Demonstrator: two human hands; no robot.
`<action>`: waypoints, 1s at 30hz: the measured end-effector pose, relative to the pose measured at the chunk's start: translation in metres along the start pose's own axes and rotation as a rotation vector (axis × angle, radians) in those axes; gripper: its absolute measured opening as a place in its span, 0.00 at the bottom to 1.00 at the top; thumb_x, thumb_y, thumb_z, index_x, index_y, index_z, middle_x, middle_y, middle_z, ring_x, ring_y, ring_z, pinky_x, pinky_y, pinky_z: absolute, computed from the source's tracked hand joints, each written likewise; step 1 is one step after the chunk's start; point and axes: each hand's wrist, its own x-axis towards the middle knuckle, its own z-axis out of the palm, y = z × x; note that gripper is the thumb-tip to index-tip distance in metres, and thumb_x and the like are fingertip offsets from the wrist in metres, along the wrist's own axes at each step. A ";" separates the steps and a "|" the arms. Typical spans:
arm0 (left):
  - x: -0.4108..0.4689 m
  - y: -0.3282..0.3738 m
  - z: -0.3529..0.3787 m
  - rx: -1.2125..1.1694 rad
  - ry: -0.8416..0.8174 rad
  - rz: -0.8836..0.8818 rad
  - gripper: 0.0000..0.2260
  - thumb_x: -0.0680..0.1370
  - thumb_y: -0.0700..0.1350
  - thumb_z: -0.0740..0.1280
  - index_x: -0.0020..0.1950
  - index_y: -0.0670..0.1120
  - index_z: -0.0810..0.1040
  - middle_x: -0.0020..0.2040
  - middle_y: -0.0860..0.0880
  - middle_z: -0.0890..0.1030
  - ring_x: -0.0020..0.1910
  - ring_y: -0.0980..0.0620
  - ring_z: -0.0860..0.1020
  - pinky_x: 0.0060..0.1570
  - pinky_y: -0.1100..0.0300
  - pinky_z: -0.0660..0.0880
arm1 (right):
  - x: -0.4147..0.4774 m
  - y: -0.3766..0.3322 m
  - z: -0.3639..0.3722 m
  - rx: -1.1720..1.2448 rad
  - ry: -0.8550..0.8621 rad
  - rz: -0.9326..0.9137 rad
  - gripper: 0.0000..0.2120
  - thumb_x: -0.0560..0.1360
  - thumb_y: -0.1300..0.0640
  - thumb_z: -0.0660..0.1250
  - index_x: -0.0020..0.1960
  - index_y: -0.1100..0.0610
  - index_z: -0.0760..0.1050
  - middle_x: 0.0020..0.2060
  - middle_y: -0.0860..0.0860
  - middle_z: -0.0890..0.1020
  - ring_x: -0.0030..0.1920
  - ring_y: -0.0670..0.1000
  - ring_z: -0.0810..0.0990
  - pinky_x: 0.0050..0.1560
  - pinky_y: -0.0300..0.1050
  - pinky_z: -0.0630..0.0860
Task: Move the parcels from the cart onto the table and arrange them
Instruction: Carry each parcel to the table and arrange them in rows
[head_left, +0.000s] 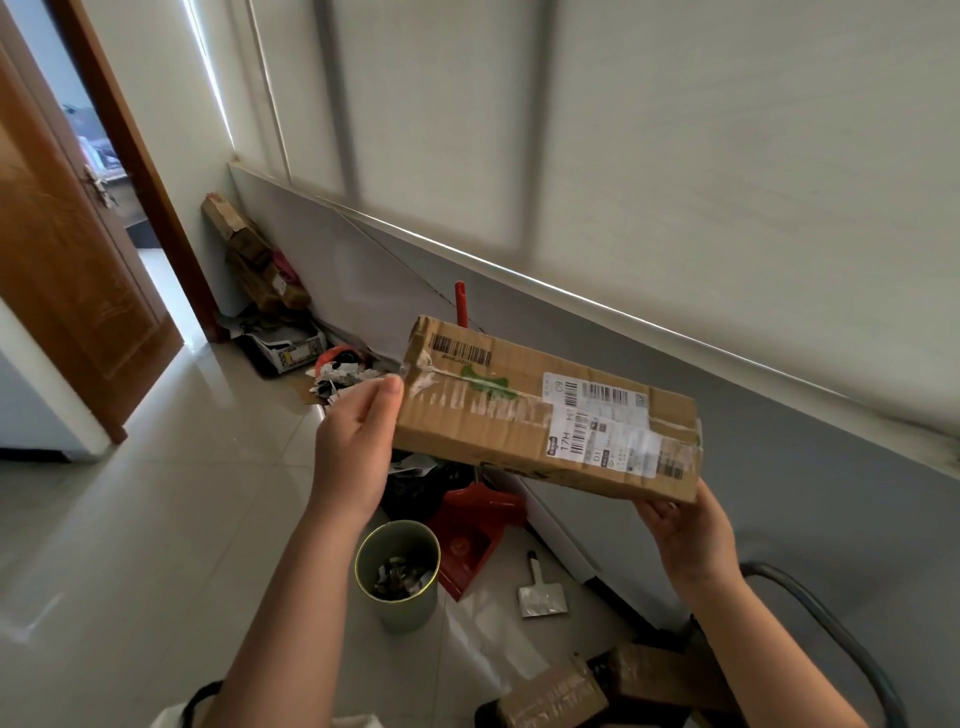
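- Parcel (545, 410): long flat carton with labels and tape on its upper face, held in mid-air and tilted down to the right, clear of every surface.
- Left hand (358, 452) grips the left end, thumb on the top face. Right hand (691, 535) clasps the right end from below. Holding both ends likely steadies the long box.
- Step, judged: carrying it from the cart to the worktop. I cannot make out a worktop in this view.
- More parcels (550, 696) lie low in the frame, beside the cart handle (831, 613).
- Underfoot, below the parcel: a green bin (397, 571), a red dustpan (475, 530), a scraper (540, 592) and scattered litter. These are possible trip hazards.
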 end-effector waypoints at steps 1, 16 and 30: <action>0.000 -0.001 -0.001 -0.015 -0.003 -0.014 0.11 0.74 0.63 0.56 0.39 0.68 0.78 0.48 0.46 0.80 0.51 0.45 0.78 0.49 0.47 0.78 | 0.001 0.000 0.000 -0.003 0.000 -0.006 0.13 0.80 0.60 0.54 0.50 0.54 0.77 0.41 0.49 0.85 0.44 0.46 0.84 0.45 0.40 0.81; -0.006 -0.003 0.019 0.259 0.042 0.209 0.22 0.73 0.64 0.52 0.50 0.51 0.77 0.46 0.55 0.75 0.47 0.67 0.72 0.41 0.74 0.67 | 0.015 0.014 -0.005 0.106 0.169 0.121 0.16 0.81 0.62 0.47 0.52 0.57 0.74 0.49 0.55 0.80 0.52 0.56 0.78 0.58 0.56 0.70; 0.001 -0.090 0.013 -0.307 0.157 -0.407 0.10 0.81 0.51 0.58 0.49 0.57 0.79 0.48 0.51 0.83 0.51 0.51 0.81 0.42 0.60 0.77 | -0.003 -0.012 0.017 -0.700 -0.136 -0.729 0.12 0.78 0.55 0.55 0.57 0.48 0.74 0.50 0.53 0.79 0.52 0.53 0.78 0.51 0.49 0.75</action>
